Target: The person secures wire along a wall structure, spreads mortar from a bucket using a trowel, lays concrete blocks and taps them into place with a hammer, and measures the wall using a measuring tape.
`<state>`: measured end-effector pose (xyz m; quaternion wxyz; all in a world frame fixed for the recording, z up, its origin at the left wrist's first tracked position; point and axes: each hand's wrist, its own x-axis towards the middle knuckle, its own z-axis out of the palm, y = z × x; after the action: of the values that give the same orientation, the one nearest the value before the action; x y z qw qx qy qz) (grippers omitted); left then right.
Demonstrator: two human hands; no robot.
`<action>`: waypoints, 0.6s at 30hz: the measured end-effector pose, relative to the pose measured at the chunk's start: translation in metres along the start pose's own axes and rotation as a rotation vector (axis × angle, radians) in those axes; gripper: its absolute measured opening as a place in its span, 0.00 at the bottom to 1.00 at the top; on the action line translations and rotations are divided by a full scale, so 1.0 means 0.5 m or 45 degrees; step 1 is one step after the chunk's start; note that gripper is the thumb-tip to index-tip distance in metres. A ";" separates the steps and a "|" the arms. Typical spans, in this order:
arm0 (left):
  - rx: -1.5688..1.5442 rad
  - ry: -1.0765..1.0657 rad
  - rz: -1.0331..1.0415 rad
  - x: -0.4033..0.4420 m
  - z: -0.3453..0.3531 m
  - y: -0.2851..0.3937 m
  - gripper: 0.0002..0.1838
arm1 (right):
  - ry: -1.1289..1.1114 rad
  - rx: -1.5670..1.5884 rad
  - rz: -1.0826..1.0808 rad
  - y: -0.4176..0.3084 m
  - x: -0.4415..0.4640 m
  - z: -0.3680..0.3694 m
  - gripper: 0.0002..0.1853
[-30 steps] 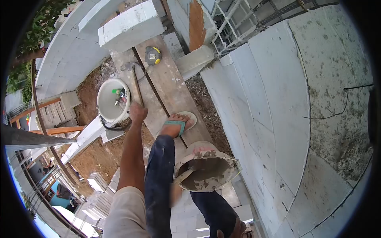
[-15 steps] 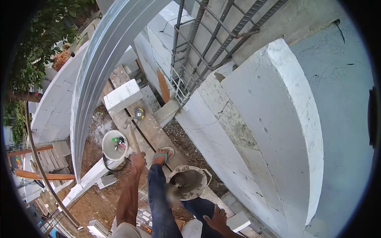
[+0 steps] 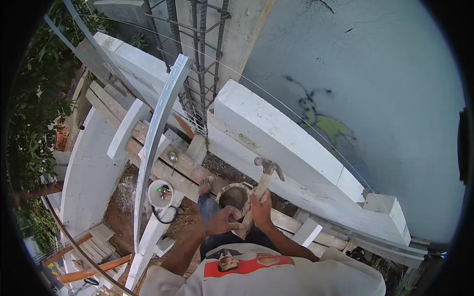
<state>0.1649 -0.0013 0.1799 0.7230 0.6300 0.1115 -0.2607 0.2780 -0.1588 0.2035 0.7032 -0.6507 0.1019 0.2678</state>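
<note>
A claw hammer (image 3: 269, 167) is head up in front of my body, its wooden handle slanting down towards me. My right hand (image 3: 260, 209) is closed round the handle below the head. My left hand (image 3: 223, 220) has its fingers curled against the lower part of the same handle; its fingertips are partly hidden. Just beyond my hands is a round bucket (image 3: 224, 190) with grey mortar inside, partly covered by my hands.
A long metal channel (image 3: 160, 116) stands upright at the left, near a white bucket (image 3: 161, 204) of small tools. A tape measure (image 3: 172, 157) lies on the planks (image 3: 190, 172). White block wall (image 3: 281, 128) and rebar cage (image 3: 195, 64) rise ahead; a string (image 3: 281, 111) runs across.
The hammer has come from low at the left to in front of my body, and my right hand has left my knee and taken hold of it. My view has shifted and widened.
</note>
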 end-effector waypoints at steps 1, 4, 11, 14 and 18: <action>-0.068 0.048 0.062 0.024 -0.052 0.038 0.36 | 0.046 -0.197 -0.031 -0.047 -0.001 -0.011 0.11; 0.374 0.763 0.577 0.132 -0.222 0.180 0.34 | 0.058 -0.674 -0.373 -0.143 0.024 -0.059 0.24; 0.871 0.925 0.585 0.366 -0.465 0.447 0.31 | 0.174 -1.110 -0.525 -0.379 0.041 -0.060 0.40; 0.477 0.610 0.603 0.424 -0.497 0.437 0.21 | 0.256 -1.262 -0.647 -0.359 0.059 -0.106 0.40; 0.751 0.684 0.558 0.421 -0.484 0.447 0.18 | 0.424 -1.317 -0.621 -0.335 0.021 -0.197 0.41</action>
<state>0.4979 0.1990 0.2237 0.4962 0.8630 0.0803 0.0505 0.3923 -0.2532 0.3292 0.3106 -0.9467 -0.0855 0.0078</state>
